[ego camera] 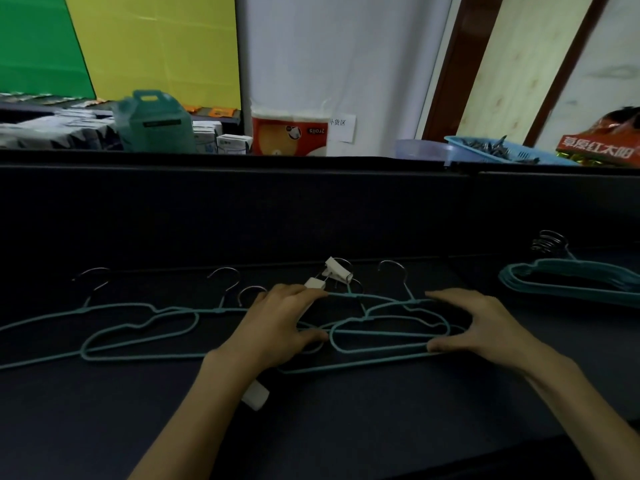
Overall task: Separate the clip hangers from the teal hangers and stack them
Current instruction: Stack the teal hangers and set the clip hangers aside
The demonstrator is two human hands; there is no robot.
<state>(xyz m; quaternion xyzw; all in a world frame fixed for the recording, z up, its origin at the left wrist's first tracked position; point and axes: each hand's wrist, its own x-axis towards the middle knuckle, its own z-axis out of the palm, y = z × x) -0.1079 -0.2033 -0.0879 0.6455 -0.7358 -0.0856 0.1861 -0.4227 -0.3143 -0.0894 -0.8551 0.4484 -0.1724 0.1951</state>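
Several teal wire hangers [138, 330] lie overlapping in a row on the dark table [346, 420]. Mixed in among them is a clip hanger with white clips [337, 271], one clip [256, 396] showing beside my left forearm. My left hand [277, 327] lies over the middle of the row, thumb and fingers around the wires of a teal hanger [388, 336]. At that hanger's right end my right hand [481, 323] holds the wires between thumb and fingers. A neat stack of teal hangers [571, 278] sits at the right edge.
A dark raised back panel [311, 209] closes off the table behind the hangers. Beyond it stand a teal box [152, 123], a pack of paper rolls [289, 133], a blue basket of metal clips [498, 150] and a red package [602, 143].
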